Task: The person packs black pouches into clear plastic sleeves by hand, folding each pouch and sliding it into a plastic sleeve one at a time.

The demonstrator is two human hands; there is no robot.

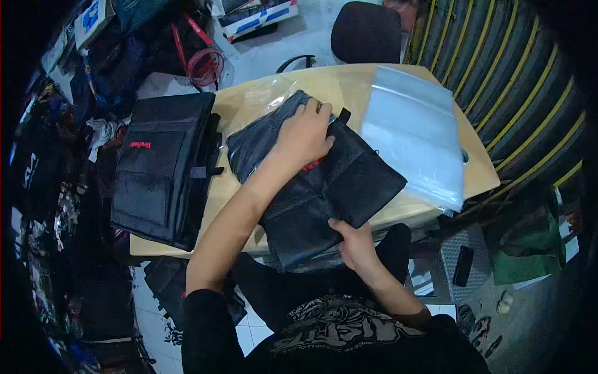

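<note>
A folded black fabric bag with small red lettering lies at an angle across the middle of the table, its near corner over the front edge. Clear plastic covers its far left part. On top of the bag, near its far end, rests my left hand, fingers bent and slightly apart. My right hand grips the near edge, thumb on top and the other fingers hidden beneath. To the left sits a stack of similar black bags. A pile of clear plastic sleeves lies to the right.
The pale wooden table has rounded corners. Behind it stand a dark chair and a red mesh basket. Dark, yellow-striped coils fill the right. A phone lies on a grey box at lower right.
</note>
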